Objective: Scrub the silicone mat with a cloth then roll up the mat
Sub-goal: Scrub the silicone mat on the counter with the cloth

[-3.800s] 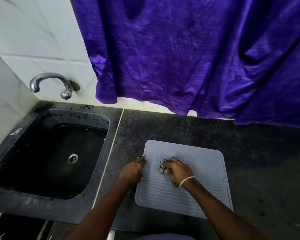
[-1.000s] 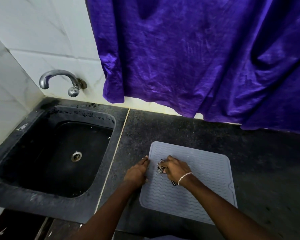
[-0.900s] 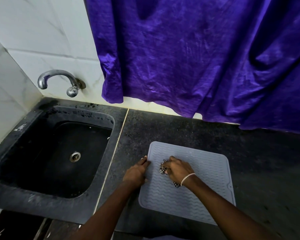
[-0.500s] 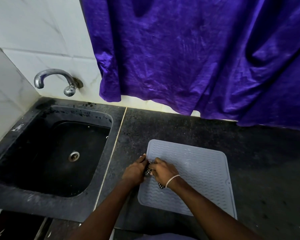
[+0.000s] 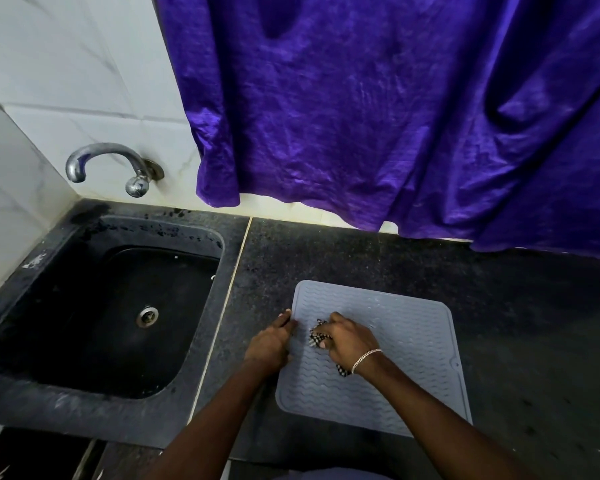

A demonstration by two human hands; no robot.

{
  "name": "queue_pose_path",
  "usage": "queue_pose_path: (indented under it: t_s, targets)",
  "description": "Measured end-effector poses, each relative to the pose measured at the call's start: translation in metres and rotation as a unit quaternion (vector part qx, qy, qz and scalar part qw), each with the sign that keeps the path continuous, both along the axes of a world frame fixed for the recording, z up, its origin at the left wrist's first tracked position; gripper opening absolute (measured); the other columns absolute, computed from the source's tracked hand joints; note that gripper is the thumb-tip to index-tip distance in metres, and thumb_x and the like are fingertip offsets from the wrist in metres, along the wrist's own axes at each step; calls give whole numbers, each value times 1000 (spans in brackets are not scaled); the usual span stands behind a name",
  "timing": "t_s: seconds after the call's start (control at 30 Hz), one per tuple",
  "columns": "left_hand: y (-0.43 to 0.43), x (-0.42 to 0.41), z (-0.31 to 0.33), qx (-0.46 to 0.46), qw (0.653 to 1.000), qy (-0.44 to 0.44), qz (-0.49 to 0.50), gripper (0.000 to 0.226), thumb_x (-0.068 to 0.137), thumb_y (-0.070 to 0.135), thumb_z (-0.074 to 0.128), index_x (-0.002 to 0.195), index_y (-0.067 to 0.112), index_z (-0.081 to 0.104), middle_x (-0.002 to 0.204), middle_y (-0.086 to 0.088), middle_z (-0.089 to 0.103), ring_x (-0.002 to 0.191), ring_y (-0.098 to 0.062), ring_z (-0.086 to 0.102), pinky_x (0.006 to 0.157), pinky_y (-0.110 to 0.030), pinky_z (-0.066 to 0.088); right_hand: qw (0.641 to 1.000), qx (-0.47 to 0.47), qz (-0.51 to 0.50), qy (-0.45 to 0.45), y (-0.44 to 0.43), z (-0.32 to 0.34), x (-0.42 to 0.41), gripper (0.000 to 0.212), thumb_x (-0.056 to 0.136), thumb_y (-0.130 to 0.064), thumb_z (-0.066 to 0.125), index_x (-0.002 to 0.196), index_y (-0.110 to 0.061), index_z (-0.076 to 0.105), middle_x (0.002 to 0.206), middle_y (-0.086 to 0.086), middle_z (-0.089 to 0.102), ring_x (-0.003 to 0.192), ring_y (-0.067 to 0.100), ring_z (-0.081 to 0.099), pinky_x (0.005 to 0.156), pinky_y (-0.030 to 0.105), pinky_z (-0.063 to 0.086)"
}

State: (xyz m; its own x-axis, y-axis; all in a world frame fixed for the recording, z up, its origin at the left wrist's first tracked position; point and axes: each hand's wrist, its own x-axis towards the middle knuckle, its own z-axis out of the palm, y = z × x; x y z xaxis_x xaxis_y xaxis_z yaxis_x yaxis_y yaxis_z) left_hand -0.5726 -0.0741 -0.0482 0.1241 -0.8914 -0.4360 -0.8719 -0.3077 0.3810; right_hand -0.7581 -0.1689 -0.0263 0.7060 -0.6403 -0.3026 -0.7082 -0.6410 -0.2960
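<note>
A grey silicone mat (image 5: 402,334) with a wavy ribbed pattern lies flat on the dark stone counter (image 5: 361,258). My right hand (image 5: 350,341), with a silver bracelet at the wrist, is closed on a bunched black-and-white checked cloth (image 5: 317,337) and presses it on the mat's left part. A bit of cloth also shows under the wrist. My left hand (image 5: 269,344) rests flat on the mat's left edge, fingertips on the rim, holding nothing.
A black sink (image 5: 94,313) with a metal drain lies to the left, a chrome tap (image 5: 118,164) on the white tiled wall above it. A purple curtain (image 5: 395,116) hangs down to the counter's back edge. The counter's front edge runs just below the mat.
My right hand with the cloth has slid back to the right, away from my left hand, after touching it half a second ago. The left hand stays on the mat's edge.
</note>
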Motion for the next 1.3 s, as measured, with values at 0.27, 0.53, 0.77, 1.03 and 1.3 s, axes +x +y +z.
queue_pose_path:
  t_s: [0.27, 0.53, 0.77, 1.03, 1.3]
  targets:
    - [-4, -10, 1, 26, 999, -28, 4, 81, 90, 14, 59, 158, 25, 17, 168, 6, -3, 145, -29, 36, 114, -46, 39, 1000, 16, 3, -25, 14, -12, -14, 40, 92, -26, 56, 129, -40, 60, 129, -4, 53, 116, 23, 58, 92, 36, 53]
    - [-5, -10, -6, 31, 998, -51, 2, 87, 90, 16, 60, 159, 28, 8, 168, 4, -3, 143, -30, 38, 110, -47, 42, 999, 36, -7, 31, -15, -6, -56, 38, 90, -36, 60, 127, -42, 62, 122, -4, 54, 117, 22, 59, 92, 33, 52]
    - [-9, -26, -3, 16, 997, -70, 20, 73, 96, 8, 47, 159, 19, 12, 168, -3, -1, 153, -28, 17, 114, -48, 36, 1000, 21, -8, -4, -9, -4, -35, 40, 90, -34, 57, 130, -41, 59, 118, -5, 53, 112, 24, 59, 91, 35, 52]
    - [-11, -33, -7, 4, 996, -82, 26, 69, 98, 2, 42, 158, 12, 10, 167, -10, -2, 155, -28, 5, 117, -46, 33, 999, 31, -2, -11, -2, -18, -63, 42, 91, -33, 58, 132, -43, 58, 127, -5, 53, 118, 23, 57, 95, 33, 51]
    - [-8, -31, -6, -5, 997, -65, 46, 66, 97, 3, 44, 156, 18, 19, 168, -1, 1, 155, -23, 10, 115, -45, 38, 999, 34, -17, 28, -24, -10, -94, 34, 86, -45, 63, 120, -40, 63, 115, -7, 54, 111, 21, 61, 84, 29, 50]
